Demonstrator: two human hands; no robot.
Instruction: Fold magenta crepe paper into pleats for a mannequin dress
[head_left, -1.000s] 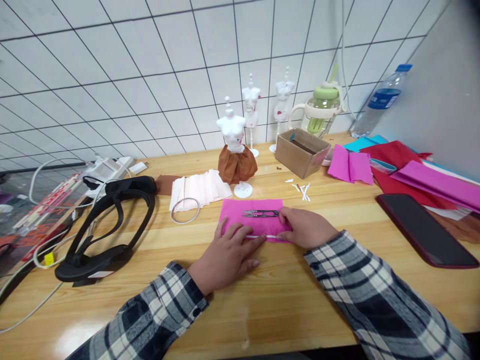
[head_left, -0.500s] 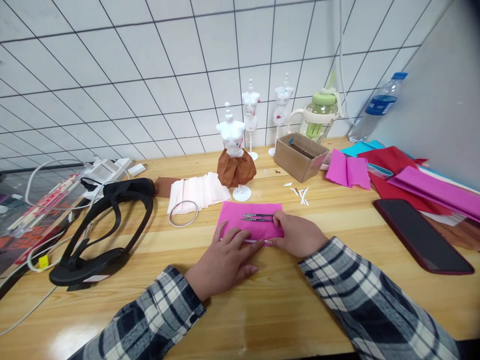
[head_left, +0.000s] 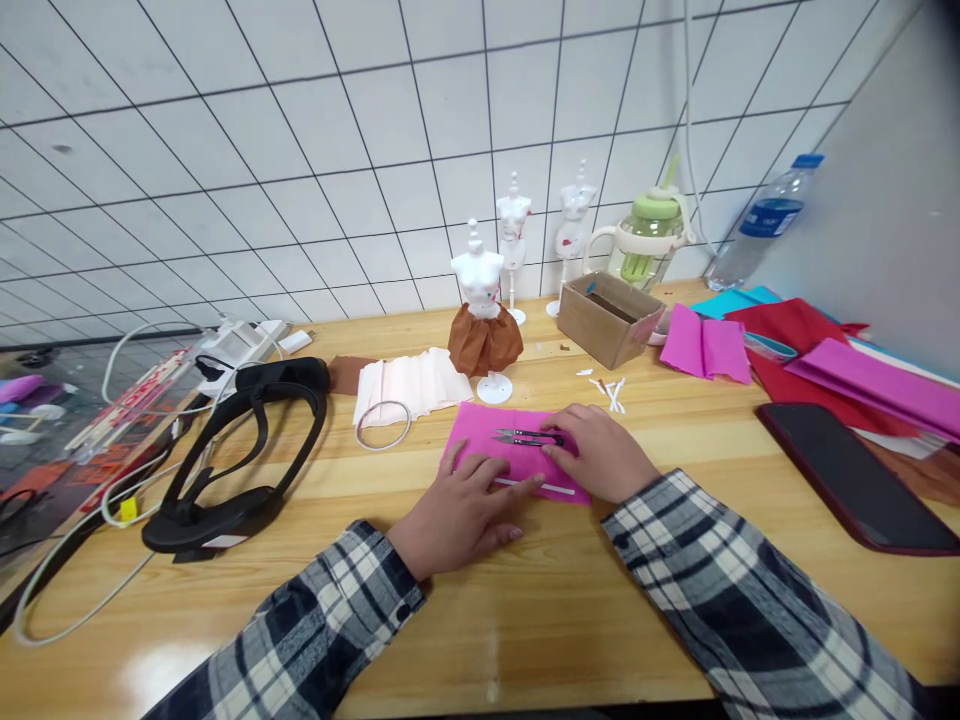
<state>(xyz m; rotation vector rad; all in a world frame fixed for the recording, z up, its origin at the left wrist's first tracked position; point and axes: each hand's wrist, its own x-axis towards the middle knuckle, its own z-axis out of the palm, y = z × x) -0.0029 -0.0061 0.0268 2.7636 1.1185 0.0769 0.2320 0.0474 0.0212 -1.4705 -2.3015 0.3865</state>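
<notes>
A folded sheet of bright pink crepe paper [head_left: 480, 428] lies in front of me, with a thin white strip [head_left: 551, 488] along its near edge. My left hand [head_left: 466, 510] rests flat on the sheet's near left part, fingers spread, one fingertip touching the strip. Over the right part of the sheet is my right hand [head_left: 604, 455], its thumb and fingers curled around the handle end of dark thread snips [head_left: 525, 438]. The snips' blades point left above the paper. The sheet's right edge is partly hidden beneath this hand.
Behind the sheet stands a white mini mannequin [head_left: 480, 280] in a brown skirt [head_left: 486, 342]. A metal ring [head_left: 384, 443] overlaps pale pink paper [head_left: 412, 380]. A black headset [head_left: 247, 510] sits left; a cardboard box [head_left: 611, 335], white scraps [head_left: 615, 395] and a phone [head_left: 855, 480] are right.
My right hand has shifted from the sheet's near right edge up and farther over its right side, and its thumb has left the white strip. My left hand stays on the paper.
</notes>
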